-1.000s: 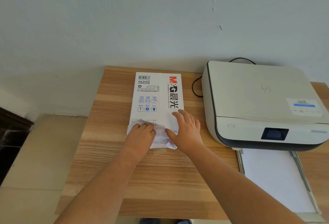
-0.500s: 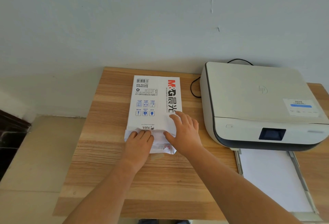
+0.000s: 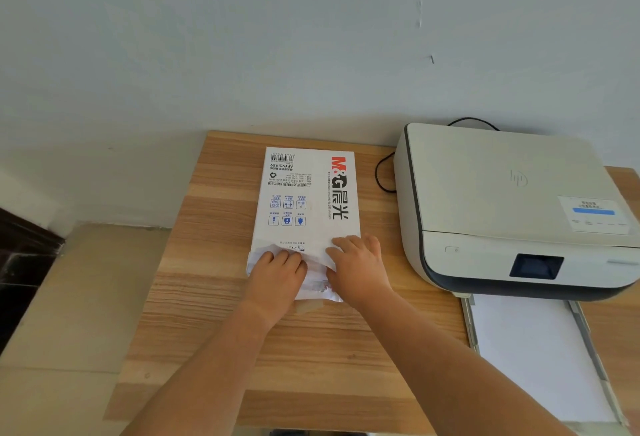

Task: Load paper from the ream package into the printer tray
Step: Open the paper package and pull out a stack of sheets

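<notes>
A white ream package (image 3: 304,193) with red and black print lies lengthwise on the wooden table (image 3: 214,297), its torn, crumpled wrapper end nearest me. My left hand (image 3: 277,276) has its fingers curled on the crumpled wrapper flap at the near left corner. My right hand (image 3: 358,269) rests on the near right corner with fingers fairly straight, pressing the package down. To the right stands the white printer (image 3: 502,193). Its paper tray (image 3: 466,321) is pulled out toward me, with white sheets (image 3: 533,356) lying in it.
A black cable (image 3: 379,175) loops on the table between the package and the printer. The wall runs close behind the table. The table's left edge drops to a beige floor (image 3: 69,297), with dark furniture (image 3: 20,262) at far left.
Both hands stay at the package's near end, and the left fingers have crept slightly further onto the torn flap. Package and printer have not moved.
</notes>
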Available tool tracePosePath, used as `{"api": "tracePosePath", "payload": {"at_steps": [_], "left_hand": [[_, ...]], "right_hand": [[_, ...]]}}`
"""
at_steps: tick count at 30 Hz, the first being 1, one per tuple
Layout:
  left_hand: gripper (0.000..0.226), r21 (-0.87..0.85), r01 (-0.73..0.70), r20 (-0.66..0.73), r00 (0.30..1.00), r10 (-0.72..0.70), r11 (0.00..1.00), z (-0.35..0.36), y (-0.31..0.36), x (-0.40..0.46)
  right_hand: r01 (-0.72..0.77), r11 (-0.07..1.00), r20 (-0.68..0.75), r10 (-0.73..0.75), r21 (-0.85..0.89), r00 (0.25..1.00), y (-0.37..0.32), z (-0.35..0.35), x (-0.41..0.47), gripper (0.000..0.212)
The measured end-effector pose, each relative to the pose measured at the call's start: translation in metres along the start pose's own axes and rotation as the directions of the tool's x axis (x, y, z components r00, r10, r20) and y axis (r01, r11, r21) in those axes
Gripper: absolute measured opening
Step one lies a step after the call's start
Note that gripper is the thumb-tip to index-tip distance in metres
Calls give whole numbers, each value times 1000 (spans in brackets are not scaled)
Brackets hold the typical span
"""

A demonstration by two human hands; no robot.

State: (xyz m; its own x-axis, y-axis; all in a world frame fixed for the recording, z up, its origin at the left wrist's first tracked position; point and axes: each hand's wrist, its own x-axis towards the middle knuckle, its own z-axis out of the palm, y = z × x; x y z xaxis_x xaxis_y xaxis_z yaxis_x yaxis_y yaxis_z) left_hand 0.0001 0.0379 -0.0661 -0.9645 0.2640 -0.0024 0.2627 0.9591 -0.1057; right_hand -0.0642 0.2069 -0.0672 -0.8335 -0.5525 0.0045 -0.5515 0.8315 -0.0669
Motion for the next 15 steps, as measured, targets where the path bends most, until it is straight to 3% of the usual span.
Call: {"api": "tracePosePath", "payload": {"at_steps": [6,10,15], "left_hand": [[36,6,22,42,999,-22,1000,-10,0,11],[36,-21,50,29,998,-50,998,-9,1,11],[36,-61,73,-14,997,-74,996,-5,2,12]], "right_hand": [[52,997,70,-55,49,996,11,-3,0,48],[71,997,134,-70,1,989,8,-3,3,50],[53,997,113,-46,-62,993,2,3,5,49]]}}
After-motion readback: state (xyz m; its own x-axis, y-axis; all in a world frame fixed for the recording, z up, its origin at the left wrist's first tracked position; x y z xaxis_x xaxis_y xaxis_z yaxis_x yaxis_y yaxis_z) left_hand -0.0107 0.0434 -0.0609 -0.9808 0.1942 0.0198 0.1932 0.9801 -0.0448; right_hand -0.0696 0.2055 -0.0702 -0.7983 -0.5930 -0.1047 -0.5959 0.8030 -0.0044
